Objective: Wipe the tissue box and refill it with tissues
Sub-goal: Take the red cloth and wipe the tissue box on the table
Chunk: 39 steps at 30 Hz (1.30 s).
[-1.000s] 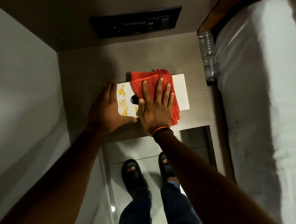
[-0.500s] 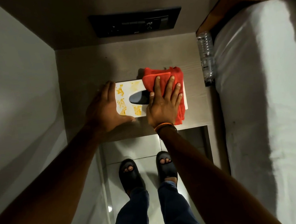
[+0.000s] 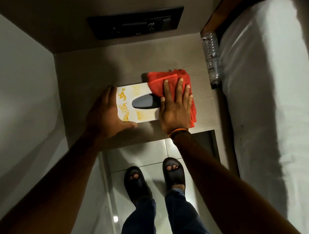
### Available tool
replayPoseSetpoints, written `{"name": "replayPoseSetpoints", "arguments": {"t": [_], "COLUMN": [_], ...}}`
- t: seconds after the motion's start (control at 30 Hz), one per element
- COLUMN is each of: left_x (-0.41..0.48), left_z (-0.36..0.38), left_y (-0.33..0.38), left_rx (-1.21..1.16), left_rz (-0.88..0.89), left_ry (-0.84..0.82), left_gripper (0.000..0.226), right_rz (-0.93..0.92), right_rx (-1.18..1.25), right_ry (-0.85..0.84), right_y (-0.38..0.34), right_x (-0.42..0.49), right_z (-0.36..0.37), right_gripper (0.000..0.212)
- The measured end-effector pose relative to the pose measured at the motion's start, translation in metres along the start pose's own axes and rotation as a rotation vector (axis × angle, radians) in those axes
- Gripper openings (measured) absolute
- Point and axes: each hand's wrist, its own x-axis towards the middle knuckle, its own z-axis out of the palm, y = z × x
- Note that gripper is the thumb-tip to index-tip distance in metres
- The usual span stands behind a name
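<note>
Tissue box: white tissue box (image 3: 147,115) is lying flat on the wooden bedside table (image 3: 88,72), near its front edge, with its dark oval slot (image 3: 142,102) facing up.
Stains: yellow-orange stains (image 3: 123,108) are showing on the box's top, at the left end and around the slot.
Cloth: folded red cloth (image 3: 157,82) is covering the right end of the box and spilling onto the table beside it.
Right hand: right hand (image 3: 175,109) is pressing flat on the cloth, fingers straight and spread, thumb lying by the slot's right tip; an orange wristband (image 3: 178,131) is sitting at the wrist.
Left hand: left hand (image 3: 104,116) is bracing the box's left end, fingers lying straight along the short side and thumb stretching along the near edge, so the hand is staying uncurled rather than clasping.
Bottle: clear plastic water bottle (image 3: 212,57) is sitting at the table's right edge against the bed, well apart from the box; whether it is standing or lying cannot be told.
Bed: bed (image 3: 270,85) with a white sheet is filling the right side.
Panel: black switch panel (image 3: 136,23) is sitting on the wall behind the table.
Feet: person is standing on the tiled floor (image 3: 150,153) in black sandals (image 3: 135,181) and blue jeans (image 3: 138,225).
</note>
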Motion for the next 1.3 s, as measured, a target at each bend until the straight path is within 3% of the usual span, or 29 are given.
{"name": "replayPoseSetpoints", "arguments": {"t": [0.2,0.37,0.5,0.7,0.83,0.93,1.07,1.3], "left_x": [0.000,-0.001,-0.001,0.002,0.003,0.002,0.002,-0.001], "left_z": [0.005,0.005,0.001,0.005,0.008,0.007,0.006,0.006], "left_y": [0.002,0.000,0.001,0.001,0.001,0.000,-0.004,-0.009], "left_rx": [-0.003,-0.052,-0.049,-0.024,-0.028,-0.035,-0.007,-0.086], "left_rz": [-0.016,-0.001,-0.009,-0.034,-0.031,-0.019,0.007,0.027], "left_ry": [0.021,0.053,0.015,-0.011,0.000,0.018,0.039,-0.028], "left_gripper": [0.145,0.137,0.142,0.143,0.144,0.142,0.135,0.147], "right_rz": [0.099,-0.037,-0.092,0.053,0.120,0.058,0.031,-0.080], "right_rx": [0.033,0.071,0.053,0.039,0.021,0.042,0.096,0.184], "right_ry": [0.011,-0.071,-0.068,-0.017,-0.015,-0.064,-0.094,-0.074], "right_y": [-0.023,-0.064,-0.044,0.009,-0.013,-0.047,-0.074,-0.018], "right_x": [-0.004,-0.029,-0.027,0.002,-0.002,-0.015,-0.027,-0.016], "right_z": [0.002,0.016,0.015,-0.003,-0.002,0.001,0.011,-0.016], "right_gripper": [0.059,0.059,0.057,0.055,0.058,0.068,0.064,0.060]}}
